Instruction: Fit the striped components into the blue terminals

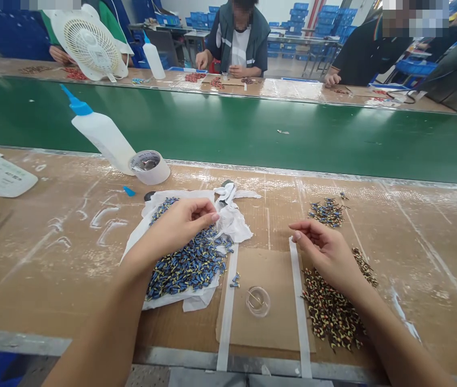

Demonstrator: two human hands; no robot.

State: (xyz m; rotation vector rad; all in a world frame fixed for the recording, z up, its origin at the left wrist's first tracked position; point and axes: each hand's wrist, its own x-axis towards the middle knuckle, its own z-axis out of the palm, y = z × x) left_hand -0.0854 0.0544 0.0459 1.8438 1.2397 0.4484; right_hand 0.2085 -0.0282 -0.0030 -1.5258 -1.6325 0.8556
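Note:
My left hand (pixel 186 220) hovers over a heap of small blue and yellow parts (pixel 188 269) spread on white sheeting. Its thumb and curled fingers are pressed together; whatever may be between them is too small to see. My right hand (pixel 327 252) is above the left edge of a pile of small black, yellow and red parts (pixel 329 312), its fingers loosely bent and the thumb apart, with nothing visible in it. Between the hands, a small clear dish (pixel 258 302) with a thin stick in it rests on a taped cardboard piece (pixel 269 333). A few blue parts (pixel 235 280) lie beside the dish.
A smaller cluster of blue-tipped parts (pixel 327 212) sits beyond my right hand. A tape roll (pixel 151 174) and a tilted white bottle with blue nozzle (pixel 103 137) stand at the back left, near crumpled white wrap (pixel 232 217). Across the green belt (pixel 228 129), several people work.

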